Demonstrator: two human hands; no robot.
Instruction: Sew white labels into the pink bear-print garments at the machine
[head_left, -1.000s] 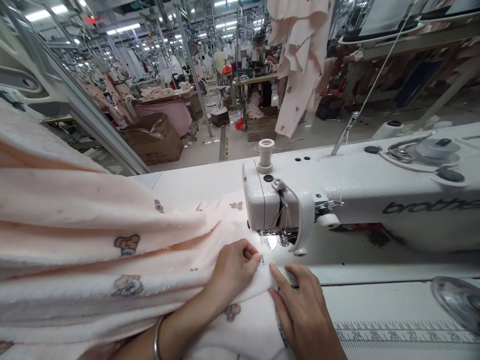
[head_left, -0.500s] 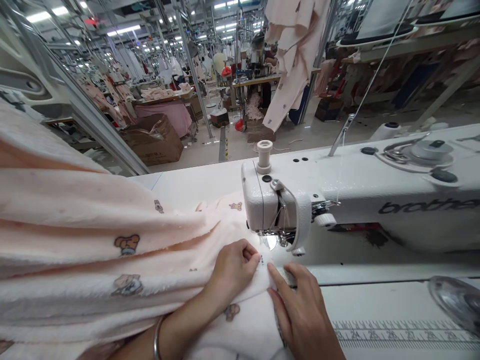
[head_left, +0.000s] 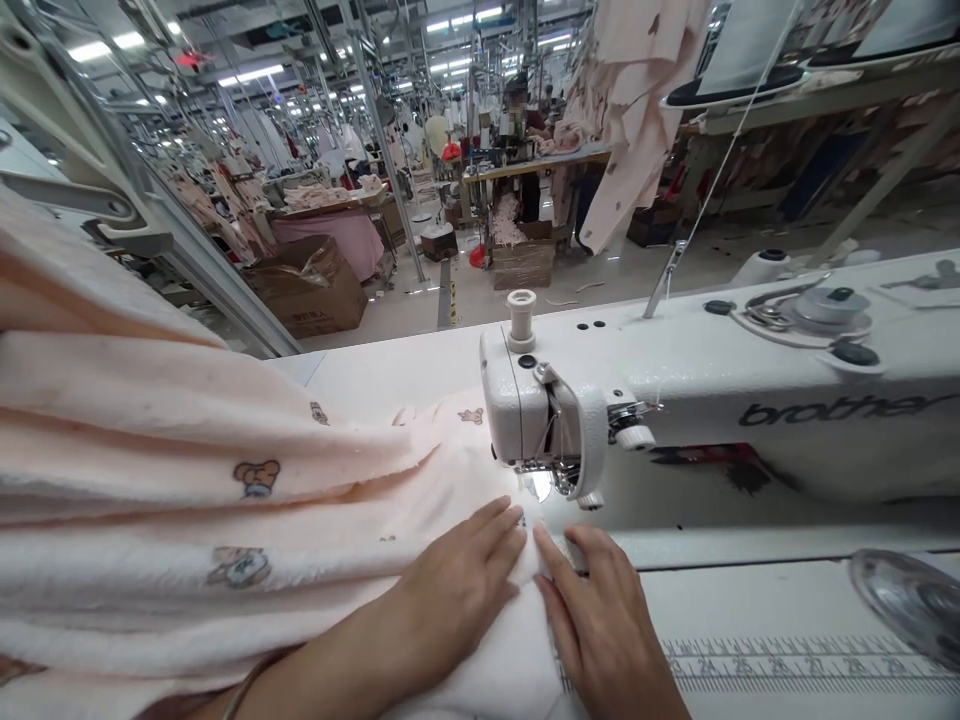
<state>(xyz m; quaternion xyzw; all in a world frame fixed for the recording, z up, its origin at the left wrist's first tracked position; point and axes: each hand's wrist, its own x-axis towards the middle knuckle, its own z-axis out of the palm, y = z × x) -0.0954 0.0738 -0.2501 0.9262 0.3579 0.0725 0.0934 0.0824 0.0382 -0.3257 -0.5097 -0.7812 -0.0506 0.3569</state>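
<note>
1. When the lit needle area [head_left: 541, 487] is taken as the dial's centre, the white sewing machine [head_left: 517, 400] has its head at 12 o'clock, with its "brother" lettering between 2 and 3.
2. Pale pink fabric [head_left: 360, 460], printed with small animal figures, lies in deep folds from 10 o'clock round to 6; its edge runs close to the needle area.
3. Left hand [head_left: 465, 585], between 7 and 8 o'clock: palm down on the fabric, fingers extended and side by side, clasping nothing.
4. Right hand [head_left: 600, 620], 5 o'clock: index finger and thumb, set apart, rest at the fabric's edge; whether they pinch it cannot be told.
5. Ruler scale [head_left: 795, 665], 4 o'clock: along the tabletop [head_left: 750, 595].
6. Background: cardboard box [head_left: 307, 295], 10 o'clock; hanging pink cloth [head_left: 637, 110], 1 o'clock.
</note>
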